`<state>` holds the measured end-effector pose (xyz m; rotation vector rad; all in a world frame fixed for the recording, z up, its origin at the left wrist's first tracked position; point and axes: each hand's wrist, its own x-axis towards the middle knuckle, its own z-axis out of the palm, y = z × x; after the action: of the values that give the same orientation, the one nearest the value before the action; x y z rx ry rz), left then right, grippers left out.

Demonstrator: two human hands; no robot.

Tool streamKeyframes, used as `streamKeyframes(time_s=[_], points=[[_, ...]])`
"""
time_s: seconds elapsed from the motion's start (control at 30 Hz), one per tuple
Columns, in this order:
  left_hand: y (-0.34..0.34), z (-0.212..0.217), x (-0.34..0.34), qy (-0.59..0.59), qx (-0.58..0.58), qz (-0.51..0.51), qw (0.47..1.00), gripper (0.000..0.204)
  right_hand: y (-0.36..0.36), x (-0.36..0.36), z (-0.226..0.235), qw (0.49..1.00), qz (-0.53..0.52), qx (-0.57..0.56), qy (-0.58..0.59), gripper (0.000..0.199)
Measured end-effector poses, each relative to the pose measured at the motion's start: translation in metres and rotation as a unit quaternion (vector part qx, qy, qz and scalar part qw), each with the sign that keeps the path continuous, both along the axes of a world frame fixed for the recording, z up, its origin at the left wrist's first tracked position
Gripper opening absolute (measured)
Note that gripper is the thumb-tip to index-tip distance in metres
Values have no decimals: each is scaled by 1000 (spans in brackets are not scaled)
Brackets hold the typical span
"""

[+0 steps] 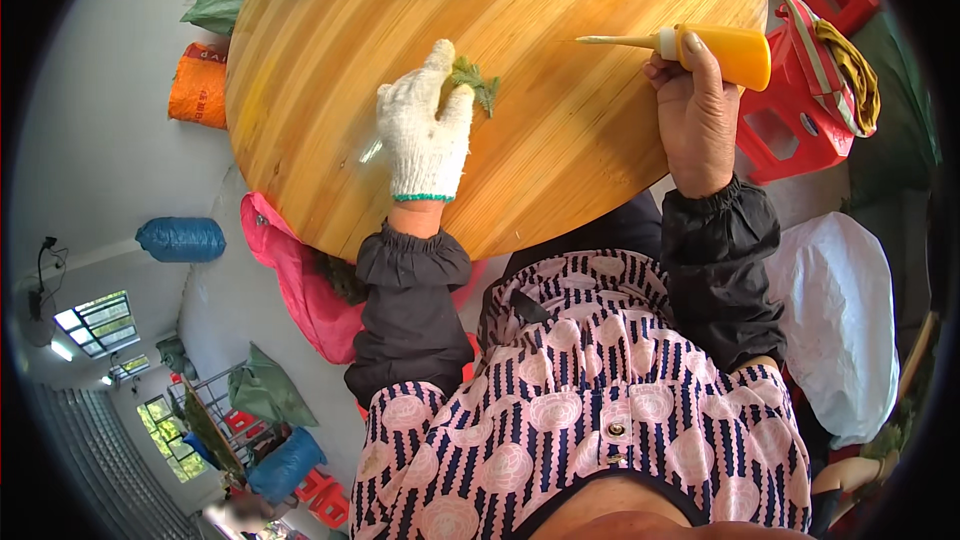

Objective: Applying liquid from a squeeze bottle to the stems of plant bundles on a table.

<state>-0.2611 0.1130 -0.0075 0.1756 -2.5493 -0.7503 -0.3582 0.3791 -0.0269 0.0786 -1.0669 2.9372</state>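
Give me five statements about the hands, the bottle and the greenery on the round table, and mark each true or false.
1. The left hand wears a white knitted glove. True.
2. The right hand holds a blue bottle. False: the squeeze bottle is orange-yellow.
3. The gloved fingers touch a green sprig on the round wooden table. True.
4. The bottle's nozzle touches the sprig. False: it points left, well apart from it.
5. The right hand is gloved too. False: it is bare.
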Motion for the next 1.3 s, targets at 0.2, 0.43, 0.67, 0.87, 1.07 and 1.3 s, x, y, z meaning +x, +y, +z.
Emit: streamKeyframes(time_s=[0.2,0.43,0.67,0.87,1.07,1.3], points=[[14,-1,-9,-22,-153,38,987,54,-7,9,12,999,21,24,2,17],[21,-7,-10,13,-107,33,994,52,-39,25,37,981,54,141,121,28],[27,7,-13,151,-40,56,986,44,-38,20,39,994,14,78,79,18],[34,18,-17,55,-161,11,985,40,-26,29,35,993,-16,100,53,20],[33,-5,-24,53,-140,18,989,38,-28,38,29,995,3,94,43,21],[47,-3,-25,-13,-157,74,985,39,-36,45,33,985,4,162,66,35]])
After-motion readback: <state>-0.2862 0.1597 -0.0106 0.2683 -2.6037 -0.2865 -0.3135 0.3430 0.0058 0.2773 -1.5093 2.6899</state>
